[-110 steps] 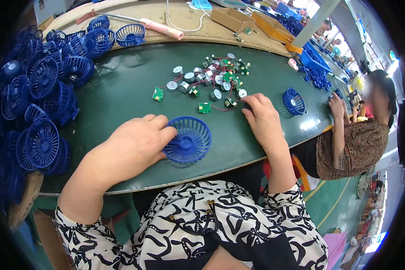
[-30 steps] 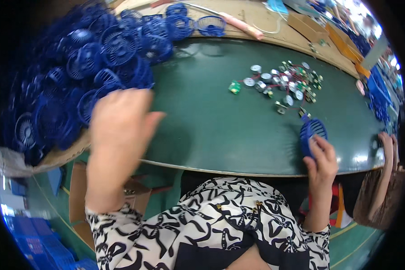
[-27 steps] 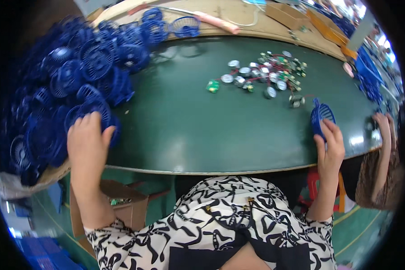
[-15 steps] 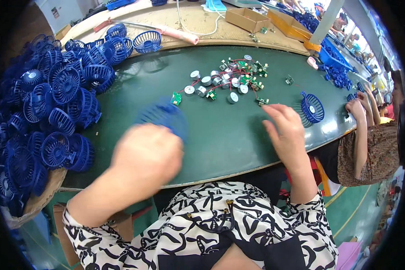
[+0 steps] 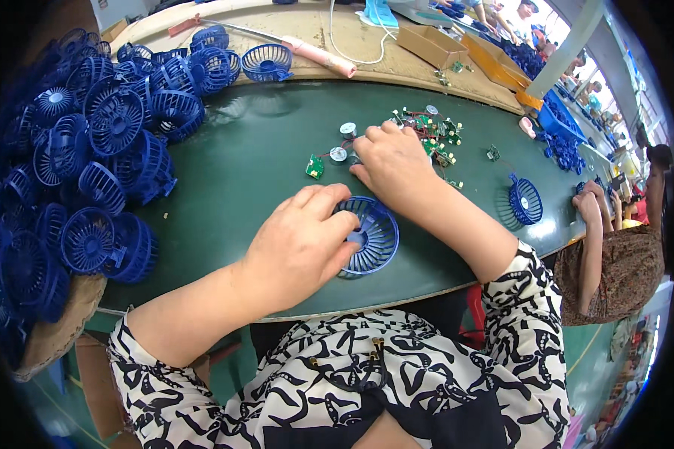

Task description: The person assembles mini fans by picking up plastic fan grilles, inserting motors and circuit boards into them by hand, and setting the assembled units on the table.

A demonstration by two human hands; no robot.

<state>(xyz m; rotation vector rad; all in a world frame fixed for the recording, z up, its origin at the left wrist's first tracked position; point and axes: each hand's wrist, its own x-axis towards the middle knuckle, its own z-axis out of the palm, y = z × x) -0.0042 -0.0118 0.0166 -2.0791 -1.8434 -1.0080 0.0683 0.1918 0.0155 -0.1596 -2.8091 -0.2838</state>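
Observation:
My left hand grips the rim of a round blue slotted fan housing, its open side up, low over the green tabletop near the front edge. Thumb and fingers lie on the housing's left side and cover part of it. My right hand reaches over the pile of small silver motors wired to green circuit boards. Its fingers curl down among the motors. Whatever is under the fingertips is hidden by the hand.
Many blue fan housings are heaped at the left. Another blue housing stands on the right of the green table, near a loose board. Cardboard boxes sit at the back. A co-worker's arm is at the right.
My left hand has brought the blue fan housing rightward to in front of me. My right hand has moved left and forward onto the motor pile, its fingers now curled down.

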